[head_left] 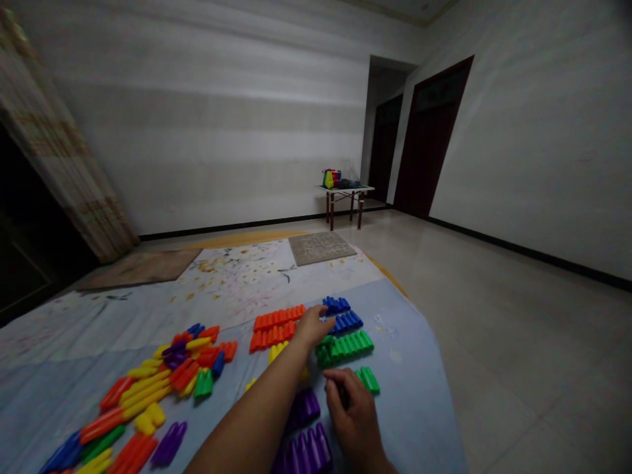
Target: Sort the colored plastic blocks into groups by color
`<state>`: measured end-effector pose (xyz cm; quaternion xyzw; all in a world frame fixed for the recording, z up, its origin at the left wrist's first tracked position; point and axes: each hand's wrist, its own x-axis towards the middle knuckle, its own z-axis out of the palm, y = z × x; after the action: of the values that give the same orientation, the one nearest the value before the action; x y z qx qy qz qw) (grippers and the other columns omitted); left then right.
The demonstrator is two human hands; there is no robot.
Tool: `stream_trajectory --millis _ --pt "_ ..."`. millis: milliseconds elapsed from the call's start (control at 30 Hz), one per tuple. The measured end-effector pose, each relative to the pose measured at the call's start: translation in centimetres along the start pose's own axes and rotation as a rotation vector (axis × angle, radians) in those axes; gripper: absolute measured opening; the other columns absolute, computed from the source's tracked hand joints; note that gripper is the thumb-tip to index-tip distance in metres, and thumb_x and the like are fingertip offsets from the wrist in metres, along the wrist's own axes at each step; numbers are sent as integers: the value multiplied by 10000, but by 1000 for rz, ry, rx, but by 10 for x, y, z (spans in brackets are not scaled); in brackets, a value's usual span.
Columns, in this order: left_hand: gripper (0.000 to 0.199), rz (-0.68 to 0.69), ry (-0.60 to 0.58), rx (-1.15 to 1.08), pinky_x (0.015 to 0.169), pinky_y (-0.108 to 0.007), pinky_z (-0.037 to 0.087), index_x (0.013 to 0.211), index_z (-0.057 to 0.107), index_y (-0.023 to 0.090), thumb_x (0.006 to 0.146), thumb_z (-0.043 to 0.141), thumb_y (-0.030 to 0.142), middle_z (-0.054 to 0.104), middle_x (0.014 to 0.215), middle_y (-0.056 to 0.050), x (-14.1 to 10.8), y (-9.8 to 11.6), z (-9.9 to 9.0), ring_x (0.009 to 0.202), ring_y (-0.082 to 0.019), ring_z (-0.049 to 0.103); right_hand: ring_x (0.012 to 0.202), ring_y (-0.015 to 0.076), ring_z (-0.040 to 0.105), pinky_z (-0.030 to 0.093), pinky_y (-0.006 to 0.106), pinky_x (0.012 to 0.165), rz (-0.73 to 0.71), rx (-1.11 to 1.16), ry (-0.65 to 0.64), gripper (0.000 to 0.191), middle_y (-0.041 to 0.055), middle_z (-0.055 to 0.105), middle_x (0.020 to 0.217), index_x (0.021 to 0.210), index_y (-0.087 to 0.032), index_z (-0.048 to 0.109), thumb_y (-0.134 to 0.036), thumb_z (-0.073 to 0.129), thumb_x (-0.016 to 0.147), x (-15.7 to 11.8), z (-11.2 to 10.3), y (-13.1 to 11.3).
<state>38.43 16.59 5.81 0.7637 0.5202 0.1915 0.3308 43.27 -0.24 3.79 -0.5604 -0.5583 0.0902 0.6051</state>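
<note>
My left hand (314, 326) reaches over the sorted rows, its thumb and forefinger apart at the left ends of the blue plastic toy blocks (348, 321). Whether it touches them I cannot tell. Orange blocks (274, 337) lie in two rows left of that hand. My right hand (353, 411) is closer to me, fingers curled; anything inside it is hidden. Green blocks (353, 346) form a row beyond it, and a smaller green group (368, 380) lies at its right. Purple blocks (309, 451) sit to its left. My left forearm partly covers the yellow blocks (277, 351).
A mixed pile of coloured blocks (148, 388) spreads over the left of the cloth-covered table (409, 395). Two flat mats (320, 248) (143, 268) lie at its far side. Against the back wall stands a small table (345, 191) with a colourful object on it.
</note>
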Motion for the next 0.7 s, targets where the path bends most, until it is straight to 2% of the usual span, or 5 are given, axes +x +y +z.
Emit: stream_trajectory --millis 133,300,400,533,700 --pt "385 17 23 20 878 -258 418 1114 580 125 775 486 280 630 1124 -103 -14 -25 -9 1033 -172 575 622 128 583 467 216 573 -8 -8 -15 140 19 626 703 857 -194 626 -207 490 830 0 -1 0" --pt "329 94 -31 74 832 -258 436 1020 639 193 721 536 282 683 1006 -37 -31 -38 -11 949 -168 604 649 130 579 463 232 608 8 -25 -48 146 23 620 723 863 -191 612 -194 468 836 -2 0 2" --pt "296 112 -24 105 839 -258 425 968 657 220 688 564 246 685 1000 -18 -37 -37 -9 964 -170 596 642 127 574 457 230 606 -1 -24 -40 142 21 620 718 843 -194 610 -185 469 830 -2 1 0" --pt "241 119 32 137 863 -289 408 931 657 208 718 548 235 682 983 -32 -45 -28 -9 967 -176 591 632 122 572 451 220 596 -20 -12 -19 148 12 621 707 848 -198 619 -172 476 819 0 0 -2" --pt "212 171 150 161 954 -356 354 938 611 205 765 517 283 620 1088 -60 -61 -9 -23 1096 -200 513 621 124 559 443 225 590 -47 -32 -36 163 14 607 698 861 -196 626 -163 472 819 -2 0 -3"
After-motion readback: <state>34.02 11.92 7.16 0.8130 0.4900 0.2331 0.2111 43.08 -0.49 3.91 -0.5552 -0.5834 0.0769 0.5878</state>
